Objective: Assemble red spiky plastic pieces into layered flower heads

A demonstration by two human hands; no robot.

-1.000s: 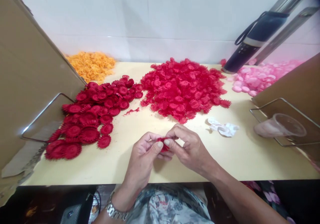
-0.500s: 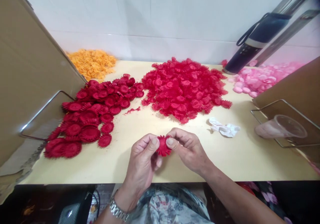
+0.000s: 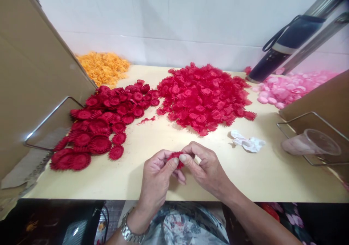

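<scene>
Near the table's front edge, my left hand (image 3: 158, 176) and my right hand (image 3: 207, 168) pinch one small red fringed flower piece (image 3: 177, 155) between them. Both thumbs lie side by side on it and cover much of it. Beyond my hands spreads a heap of bright red fringed pieces (image 3: 204, 95). To the left lies a pile of darker red, rounder pieces (image 3: 99, 128), some of them stacked.
Orange pieces (image 3: 105, 68) lie at the back left, pink ones (image 3: 294, 86) at the back right beside a dark blue bottle (image 3: 283, 44). Crumpled tissue (image 3: 249, 143), a plastic cup (image 3: 311, 143), metal bookends and cardboard walls flank the table (image 3: 272, 179).
My thumbs have come together over the red piece, which now shows less of its face. The fingers of my left hand have shifted beneath it. The whole view has moved slightly.
</scene>
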